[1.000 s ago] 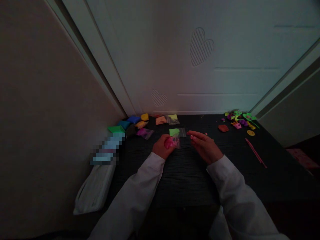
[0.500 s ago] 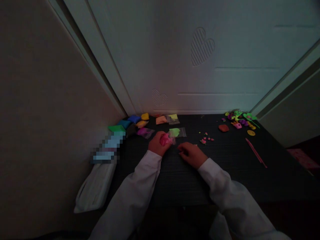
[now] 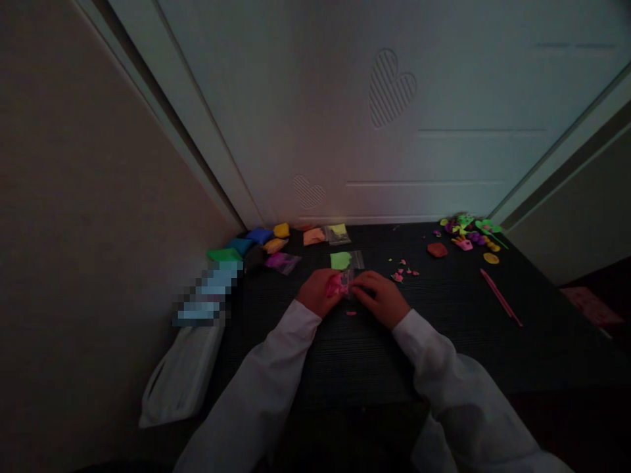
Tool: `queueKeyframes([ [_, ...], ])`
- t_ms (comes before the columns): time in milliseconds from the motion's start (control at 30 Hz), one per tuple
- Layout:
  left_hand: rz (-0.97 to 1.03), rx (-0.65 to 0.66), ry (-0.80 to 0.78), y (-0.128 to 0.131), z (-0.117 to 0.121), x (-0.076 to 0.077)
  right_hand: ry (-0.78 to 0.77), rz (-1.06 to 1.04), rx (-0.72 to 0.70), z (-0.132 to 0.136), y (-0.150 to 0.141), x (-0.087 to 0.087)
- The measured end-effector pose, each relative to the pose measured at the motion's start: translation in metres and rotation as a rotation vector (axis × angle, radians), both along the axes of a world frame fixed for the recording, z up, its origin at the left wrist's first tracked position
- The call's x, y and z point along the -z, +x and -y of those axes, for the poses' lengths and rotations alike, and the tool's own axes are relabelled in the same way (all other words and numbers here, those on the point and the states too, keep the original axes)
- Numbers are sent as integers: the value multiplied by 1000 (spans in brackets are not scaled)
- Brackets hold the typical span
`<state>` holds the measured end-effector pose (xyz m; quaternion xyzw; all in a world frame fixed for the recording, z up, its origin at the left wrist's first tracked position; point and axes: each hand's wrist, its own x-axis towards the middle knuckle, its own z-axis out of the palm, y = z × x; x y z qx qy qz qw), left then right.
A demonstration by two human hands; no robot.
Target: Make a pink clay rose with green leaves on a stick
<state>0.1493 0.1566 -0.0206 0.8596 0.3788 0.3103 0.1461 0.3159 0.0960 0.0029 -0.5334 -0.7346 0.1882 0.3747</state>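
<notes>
My left hand (image 3: pixel 319 292) is closed round a small clear bag of pink clay (image 3: pixel 336 285). At the bag's right end, the fingers of my right hand (image 3: pixel 378 297) pinch the plastic edge. A small pink piece of clay (image 3: pixel 350 313) lies on the dark table just below the bag, between my hands. Behind the bag rests a clear packet of light green clay (image 3: pixel 340 261). Several tiny pink clay pieces (image 3: pixel 401 272) lie beyond my right hand.
Coloured clay packets (image 3: pixel 259 235) line the back left. A white case (image 3: pixel 180 374) and a blurred-out item (image 3: pixel 210 292) lie at the left edge. To the right are a reddish-brown lump (image 3: pixel 437 249), clay figures (image 3: pixel 466 233), a yellow disc (image 3: pixel 491 258) and pink sticks (image 3: pixel 500 297).
My right hand has come to the bag's open end and now grips it. The bag has shifted slightly right and down. A small pink piece now shows on the table below it.
</notes>
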Motion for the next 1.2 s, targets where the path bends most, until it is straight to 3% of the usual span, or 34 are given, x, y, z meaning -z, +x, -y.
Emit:
queueKeyframes([
  [200, 43, 109, 65, 2, 3, 1, -56, -76, -69, -1, -1, 3],
  [333, 45, 176, 86, 3, 4, 3, -76, 9, -65, 0, 0, 4],
  [867, 30, 176, 73, 4, 7, 3, -90, 3, -121, -1, -4, -1],
  [1033, 40, 87, 15, 5, 6, -1, -69, -158, -82, 0, -2, -5],
  [1200, 38, -88, -53, 1, 3, -5, -162, -611, 183, -1, 16, -12],
])
